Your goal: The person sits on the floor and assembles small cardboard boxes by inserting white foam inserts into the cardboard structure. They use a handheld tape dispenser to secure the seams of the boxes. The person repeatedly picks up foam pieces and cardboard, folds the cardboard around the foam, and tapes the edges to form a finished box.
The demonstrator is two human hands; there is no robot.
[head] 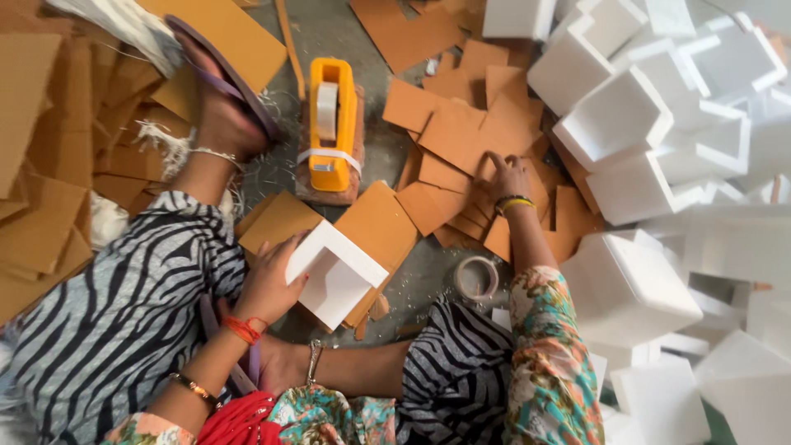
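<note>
A: Nearest, what is the left hand [268, 284] doing?

B: It grips a white foam corner [334, 276], fingers curled over its left edge, holding it against a brown card [379, 222] on the floor between the knees. Nothing is taped round that pair yet, as far as I can see.

A: And the tape?

B: A nearly spent tape roll [476, 278] lies just right of the foam, near the right forearm. The yellow dispenser [332, 124] stands further off, straight ahead, untouched.

A: The right hand [507, 175]?

B: Stretched out to the far right, fingers spread flat on the card pile [461, 124], pressing or picking a sheet; I cannot tell whether one is lifted.

A: How much looks done?

B: Hard to judge. Many foam pieces [651, 140] are heaped bare at the far right and plenty of loose cards remain, so I'd say most is still ahead. I see no wrapped bundle anywhere.
</note>
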